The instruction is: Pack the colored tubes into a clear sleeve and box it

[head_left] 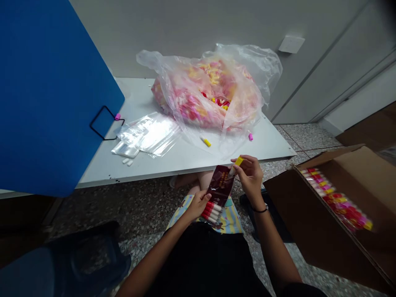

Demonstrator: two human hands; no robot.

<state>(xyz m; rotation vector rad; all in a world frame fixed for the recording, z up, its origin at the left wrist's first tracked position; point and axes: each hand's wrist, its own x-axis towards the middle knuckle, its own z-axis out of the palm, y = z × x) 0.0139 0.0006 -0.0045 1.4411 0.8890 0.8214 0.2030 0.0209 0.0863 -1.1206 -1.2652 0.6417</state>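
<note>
I logged, nearest: black shirt [198, 264]. Left hand [198, 205] pinched dark packet [220, 187], red-and-white sticks [211, 213] at its six-o'clock end. Right hand [251, 176] grasped yellow-capped stick [238, 161], between one and two o'clock from left hand, long axis toward seven, white end at packet's upper edge.

I had dimmish light: glare off clear sleeves [156, 134] at 9 o'clock, floor [139, 204] dark at 8, pouch [220, 186] print soft at 5, boxed sticks [338, 202] blurred at 4.
</note>
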